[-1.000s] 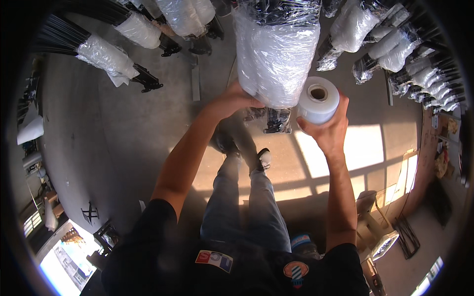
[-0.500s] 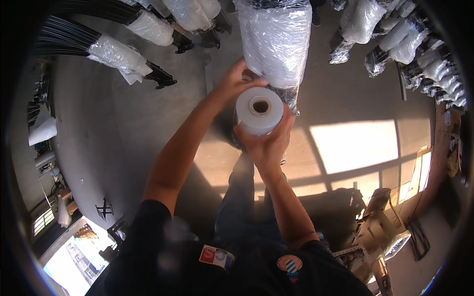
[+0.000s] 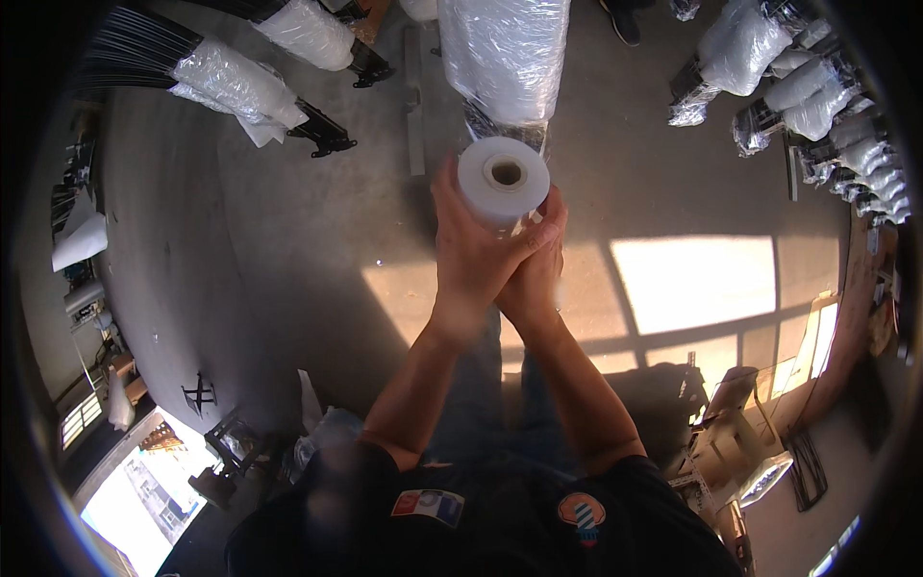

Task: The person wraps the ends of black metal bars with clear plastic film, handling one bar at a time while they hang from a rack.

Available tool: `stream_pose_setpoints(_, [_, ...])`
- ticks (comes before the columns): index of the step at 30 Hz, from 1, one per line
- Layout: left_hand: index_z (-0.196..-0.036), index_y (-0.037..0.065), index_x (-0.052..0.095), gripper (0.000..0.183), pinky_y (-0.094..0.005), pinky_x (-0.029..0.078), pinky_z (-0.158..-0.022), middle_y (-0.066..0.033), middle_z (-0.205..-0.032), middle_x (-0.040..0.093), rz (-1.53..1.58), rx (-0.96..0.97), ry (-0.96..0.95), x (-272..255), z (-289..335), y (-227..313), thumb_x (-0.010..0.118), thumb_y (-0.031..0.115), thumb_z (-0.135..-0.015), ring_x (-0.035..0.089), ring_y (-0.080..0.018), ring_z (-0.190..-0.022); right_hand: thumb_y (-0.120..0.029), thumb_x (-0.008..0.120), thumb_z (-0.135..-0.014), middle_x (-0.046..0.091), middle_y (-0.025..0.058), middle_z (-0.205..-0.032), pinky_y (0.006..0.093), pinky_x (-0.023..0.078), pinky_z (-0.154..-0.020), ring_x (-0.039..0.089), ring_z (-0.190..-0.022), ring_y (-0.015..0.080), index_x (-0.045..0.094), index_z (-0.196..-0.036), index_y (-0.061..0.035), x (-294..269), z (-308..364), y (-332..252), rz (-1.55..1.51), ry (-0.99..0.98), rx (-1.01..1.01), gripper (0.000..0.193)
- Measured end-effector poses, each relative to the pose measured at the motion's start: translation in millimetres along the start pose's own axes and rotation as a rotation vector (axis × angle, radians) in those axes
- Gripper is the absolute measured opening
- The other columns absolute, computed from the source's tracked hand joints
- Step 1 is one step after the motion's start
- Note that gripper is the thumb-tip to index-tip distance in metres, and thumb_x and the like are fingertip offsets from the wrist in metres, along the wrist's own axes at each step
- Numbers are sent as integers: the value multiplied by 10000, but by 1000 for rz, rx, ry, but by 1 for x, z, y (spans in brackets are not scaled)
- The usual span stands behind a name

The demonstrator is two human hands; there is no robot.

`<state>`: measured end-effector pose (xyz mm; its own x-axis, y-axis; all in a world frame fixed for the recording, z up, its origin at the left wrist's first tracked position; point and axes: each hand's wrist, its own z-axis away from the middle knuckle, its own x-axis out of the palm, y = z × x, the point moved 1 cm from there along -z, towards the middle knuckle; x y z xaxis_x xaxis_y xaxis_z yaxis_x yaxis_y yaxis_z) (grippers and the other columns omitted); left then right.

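Note:
A thick roll of clear stretch film (image 3: 480,195) stands upright between my hands, its cardboard core hole facing up. My left hand (image 3: 467,245) wraps the left side of the roll, with the thumb across its near side. On the right side, my right hand (image 3: 548,248) is also closed around it, and the two hands meet in front. Just beyond the roll is a long bundle wrapped in white foam and clear film (image 3: 505,62). Its narrower near end is partly hidden behind the roll.
Wrapped bundles with black metal ends (image 3: 236,91) lie at the far left, and more wrapped bundles (image 3: 817,91) line the far right. A narrow metal bar (image 3: 414,106) lies on the floor left of the central bundle. Someone's dark shoe (image 3: 623,21) shows at the top.
My left hand has come away from the central bundle and down onto the roll, beside my right hand. The bundle now sits higher in view, with its near end farther from me.

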<state>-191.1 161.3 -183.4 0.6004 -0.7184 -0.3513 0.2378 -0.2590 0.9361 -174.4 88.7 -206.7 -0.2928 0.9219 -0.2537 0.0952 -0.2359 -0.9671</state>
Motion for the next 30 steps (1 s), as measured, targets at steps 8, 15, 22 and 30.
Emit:
stream_pose_setpoints(8, [-1075,-34,399,571,-301,463,-745,-141,-994,549,346,-126,43,-29,-38,-41,727,126,-637,562,-194,-883,-102,689,-666,506,135,-1072,295,432,-757,511,-936,214,453,-1138,5,-37,-53,24,23,41,-125,539])
stream_pose_setpoints(15, [-1162,-54,372,681,-300,456,-718,-150,-970,561,340,-311,73,-22,-37,-53,731,185,-635,573,-212,-832,-166,734,-685,583,14,-854,238,449,-681,527,-757,95,531,-1038,4,-13,-95,72,-542,-513,292,441])
stream_pose_setpoints(22, [-1248,-31,205,915,-375,432,-825,-198,-1147,421,-167,-60,205,9,-21,-33,761,228,-568,515,-334,-993,-134,715,-707,585,34,-894,246,446,-714,528,-788,107,525,-1046,22,-17,-92,66,-515,-541,247,419])
stream_pose_setpoints(30, [-1188,23,269,809,-396,448,-812,-186,-1109,457,-123,-118,164,11,-22,-23,750,195,-561,522,-338,-992,-135,738,-662,583,54,-923,250,434,-757,527,-827,116,503,-1079,39,-36,-103,57,-298,-674,278,510])
